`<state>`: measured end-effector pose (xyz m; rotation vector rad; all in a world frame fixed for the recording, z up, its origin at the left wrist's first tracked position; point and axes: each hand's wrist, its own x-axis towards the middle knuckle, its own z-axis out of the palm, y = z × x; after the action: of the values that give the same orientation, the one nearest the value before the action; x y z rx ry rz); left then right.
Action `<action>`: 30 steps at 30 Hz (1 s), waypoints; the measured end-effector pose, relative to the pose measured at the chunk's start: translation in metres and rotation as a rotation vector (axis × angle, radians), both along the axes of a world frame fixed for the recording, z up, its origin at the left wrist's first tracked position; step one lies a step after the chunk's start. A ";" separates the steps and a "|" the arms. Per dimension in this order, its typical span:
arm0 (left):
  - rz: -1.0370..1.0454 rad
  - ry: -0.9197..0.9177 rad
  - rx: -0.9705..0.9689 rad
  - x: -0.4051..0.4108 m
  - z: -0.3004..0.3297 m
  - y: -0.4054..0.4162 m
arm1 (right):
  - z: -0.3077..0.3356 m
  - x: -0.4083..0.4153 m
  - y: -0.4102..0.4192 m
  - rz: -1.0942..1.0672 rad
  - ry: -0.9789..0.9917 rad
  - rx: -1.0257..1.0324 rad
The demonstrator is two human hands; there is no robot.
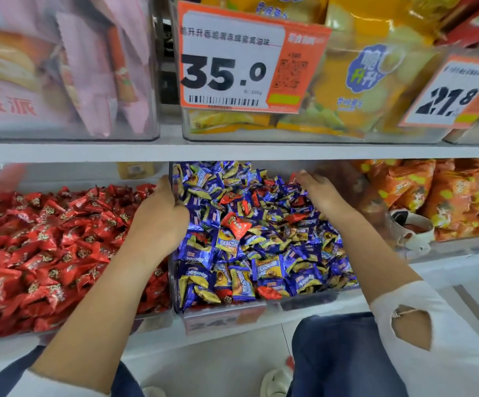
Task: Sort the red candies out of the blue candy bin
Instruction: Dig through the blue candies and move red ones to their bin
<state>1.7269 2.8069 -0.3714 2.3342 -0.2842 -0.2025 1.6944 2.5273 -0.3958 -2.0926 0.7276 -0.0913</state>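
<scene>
- The left hand (158, 216) sits at the left edge of the blue bin (313, 296). Its fingers curl down into the blue candies (270, 267). I cannot tell if it is pinching one.
- The right hand (318, 193) is deep at the back right of the bin. Its fingers are bent into the pile. I cannot tell what they hold, if anything.
- A big red candy (237, 224) lies on top of the pile, between the two hands. It is a bit closer to the left hand.
- It looks like a fat triangle. Its long side runs from up-left to down-right.
- More red ones (267, 292) peek out at the front of the bin, nearer the person than both hands.
- The red bin (46, 247) is just left of the left hand, so I think the left hand should grab the big red candy and drop it there.
</scene>
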 end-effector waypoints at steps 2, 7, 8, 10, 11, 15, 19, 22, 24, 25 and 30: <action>0.009 -0.010 0.000 0.000 -0.001 -0.001 | 0.000 0.008 0.008 0.021 0.023 0.044; 0.008 -0.013 0.019 0.001 -0.002 -0.001 | 0.000 0.028 0.021 0.114 0.252 -0.092; 0.008 -0.020 0.026 0.001 -0.003 -0.001 | -0.002 0.031 0.024 0.109 0.287 -0.079; 0.015 -0.019 0.029 0.001 -0.002 -0.002 | -0.008 0.039 0.031 0.114 0.301 -0.006; 0.022 -0.014 0.030 0.000 -0.002 -0.003 | -0.011 0.044 0.035 0.129 0.310 0.054; 0.028 -0.019 0.026 0.002 -0.003 -0.003 | -0.012 0.055 0.047 0.153 0.272 0.206; 0.019 -0.017 0.018 0.003 -0.003 0.000 | -0.009 0.052 0.046 0.085 0.191 0.321; -0.004 -0.026 0.020 0.003 -0.002 0.000 | -0.003 0.048 0.055 0.149 0.133 0.404; -0.015 -0.030 0.032 0.003 -0.001 0.000 | -0.002 0.044 0.057 0.229 0.100 0.392; -0.020 -0.028 0.040 0.002 -0.001 0.000 | 0.000 0.040 0.059 0.246 0.082 0.403; -0.024 -0.006 0.050 0.001 0.002 0.000 | 0.019 0.006 0.080 0.307 0.029 0.344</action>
<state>1.7275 2.8071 -0.3696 2.3821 -0.3134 -0.2170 1.7000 2.6071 -0.3767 -1.8511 0.3974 0.2201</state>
